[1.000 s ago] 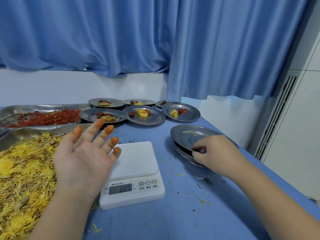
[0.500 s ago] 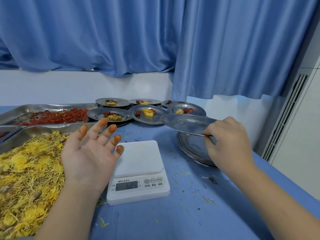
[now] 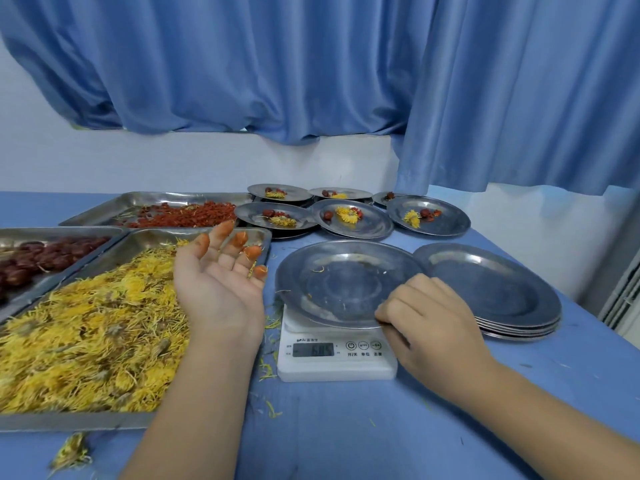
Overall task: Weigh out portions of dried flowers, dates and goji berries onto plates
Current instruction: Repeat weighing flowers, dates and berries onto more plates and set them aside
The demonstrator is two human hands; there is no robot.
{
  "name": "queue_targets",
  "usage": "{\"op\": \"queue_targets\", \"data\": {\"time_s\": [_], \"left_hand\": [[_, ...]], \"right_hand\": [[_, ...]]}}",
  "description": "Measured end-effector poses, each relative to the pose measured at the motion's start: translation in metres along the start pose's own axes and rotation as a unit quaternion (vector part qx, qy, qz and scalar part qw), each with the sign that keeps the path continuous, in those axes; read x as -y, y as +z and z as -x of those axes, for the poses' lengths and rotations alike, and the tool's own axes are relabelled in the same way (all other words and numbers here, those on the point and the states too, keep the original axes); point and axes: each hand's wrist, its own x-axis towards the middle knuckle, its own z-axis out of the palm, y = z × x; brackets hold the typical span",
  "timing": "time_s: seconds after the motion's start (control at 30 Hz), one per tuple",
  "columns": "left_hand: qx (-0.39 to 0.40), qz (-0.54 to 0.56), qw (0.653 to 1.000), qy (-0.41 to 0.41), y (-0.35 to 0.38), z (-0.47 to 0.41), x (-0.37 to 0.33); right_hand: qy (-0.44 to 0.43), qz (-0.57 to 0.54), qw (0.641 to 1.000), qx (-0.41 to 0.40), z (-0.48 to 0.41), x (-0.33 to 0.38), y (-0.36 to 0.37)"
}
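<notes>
An empty steel plate (image 3: 343,282) lies on the white kitchen scale (image 3: 334,355), and my right hand (image 3: 426,317) grips its near right rim. My left hand (image 3: 221,282) hovers palm up, fingers spread and orange-stained at the tips, over the right end of the tray of yellow dried flowers (image 3: 86,327). A tray of dark red dates (image 3: 38,258) sits at the far left. Behind them is a tray of goji berries (image 3: 187,214). A stack of empty plates (image 3: 498,292) stands right of the scale.
Several filled plates (image 3: 353,218) holding flowers, dates and berries stand at the back, near the white wall under the blue curtain (image 3: 311,71). Loose yellow petals litter the blue table (image 3: 346,431). The table's right edge runs close past the plate stack.
My right hand lifted one plate off the stack, carried it left and set it on the scale. My left hand stayed raised and open beside the scale.
</notes>
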Motion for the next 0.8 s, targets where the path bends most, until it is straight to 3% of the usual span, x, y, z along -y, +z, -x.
{"op": "queue_targets", "data": {"time_s": [0.3,0.8], "left_hand": [[0.03,-0.017,0.999,-0.002,0.0,0.001,0.002],[0.041,-0.05,0.998,0.001,0.0,0.001,0.002]], "right_hand": [[-0.015,-0.012,1.0,0.012,0.002,0.001,0.005],[0.031,-0.101,0.99,0.091,-0.002,0.006,-0.014]]}}
